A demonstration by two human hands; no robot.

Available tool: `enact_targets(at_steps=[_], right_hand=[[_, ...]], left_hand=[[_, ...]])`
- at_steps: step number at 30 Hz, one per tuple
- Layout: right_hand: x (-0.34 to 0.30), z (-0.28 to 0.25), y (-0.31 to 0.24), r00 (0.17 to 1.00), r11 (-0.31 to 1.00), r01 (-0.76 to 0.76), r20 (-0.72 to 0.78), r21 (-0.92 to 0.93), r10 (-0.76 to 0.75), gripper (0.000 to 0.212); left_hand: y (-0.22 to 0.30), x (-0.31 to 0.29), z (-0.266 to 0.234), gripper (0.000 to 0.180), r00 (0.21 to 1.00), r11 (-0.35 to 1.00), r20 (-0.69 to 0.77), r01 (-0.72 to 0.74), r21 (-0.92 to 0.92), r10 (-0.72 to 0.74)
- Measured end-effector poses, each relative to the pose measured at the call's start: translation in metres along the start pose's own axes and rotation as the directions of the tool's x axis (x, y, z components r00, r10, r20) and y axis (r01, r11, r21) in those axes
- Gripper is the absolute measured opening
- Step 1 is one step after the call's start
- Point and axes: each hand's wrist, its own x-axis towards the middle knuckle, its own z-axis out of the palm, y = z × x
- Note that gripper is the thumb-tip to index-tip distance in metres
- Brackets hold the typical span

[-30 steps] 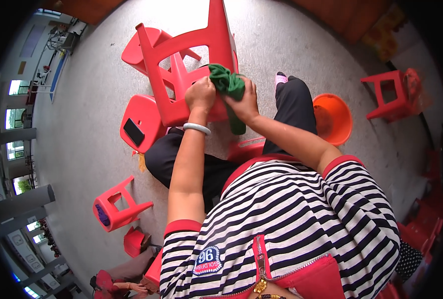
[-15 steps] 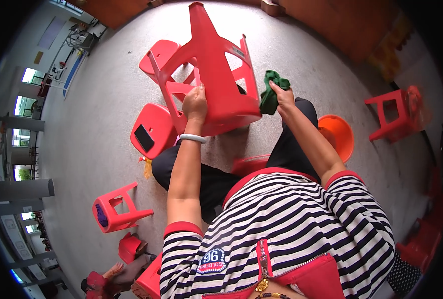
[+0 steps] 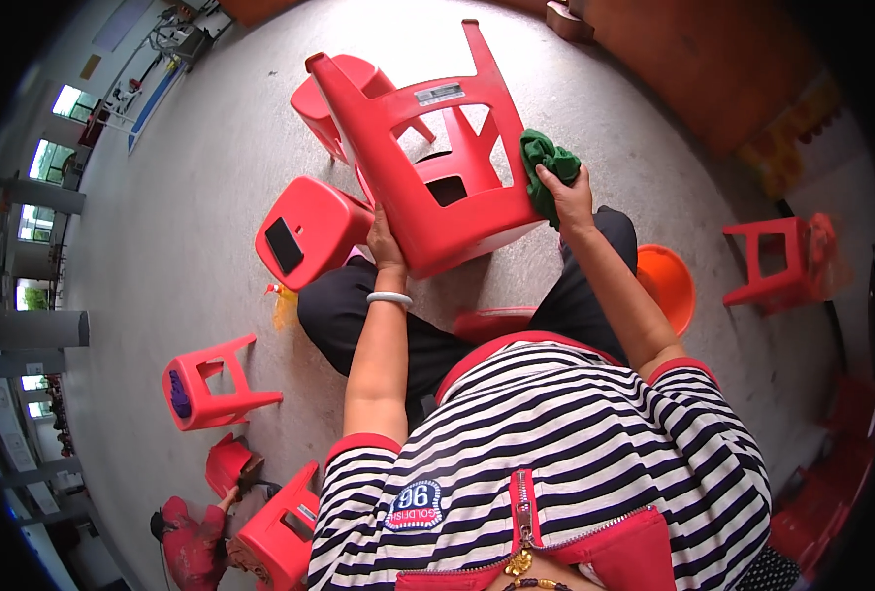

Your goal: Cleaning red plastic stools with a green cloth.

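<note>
A red plastic stool (image 3: 435, 232) is held up on its side in front of me, legs pointing away. One side with a wide opening and a pale label faces me. My left hand (image 3: 386, 246) grips its lower left edge near the seat, the fingers partly hidden behind it. In my right hand (image 3: 571, 200) is a bunched green cloth (image 3: 550, 163), which lies against the right side of the stool. My right fingers are closed round the cloth.
Left of the held stool stands another red stool (image 3: 324, 222) with a black phone (image 3: 284, 245) on it; one more (image 3: 311, 106) is behind. An orange bucket (image 3: 668, 286) sits by my right leg. Another stool (image 3: 767, 261) stands far right. A person in red (image 3: 191, 540) works at lower left.
The held stool has turned, bringing its labelled side toward me. My left hand has shifted lower along its edge. The green cloth, previously near the stool's right side, now rests against it.
</note>
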Motion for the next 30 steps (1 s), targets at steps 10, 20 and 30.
enact_targets(at_steps=[10,20,30], right_hand=[[-0.021,0.064,0.000,0.879,0.644,0.455,0.195,-0.614,-0.435,0.066],[-0.098,0.119,0.007,0.404,0.017,0.899,0.814,-0.438,-0.417,0.044],[-0.002,0.029,-0.008,0.681,0.128,0.699,0.600,-0.704,-0.420,0.052]], left_hand=[[-0.047,0.038,-0.055,0.065,0.966,0.975,-0.188,0.149,-0.165,-0.179],[-0.044,0.023,-0.022,0.059,0.978,0.906,0.045,0.206,-0.370,-0.204],[-0.042,0.020,-0.003,0.073,0.971,0.985,-0.168,0.172,-0.008,-0.170]])
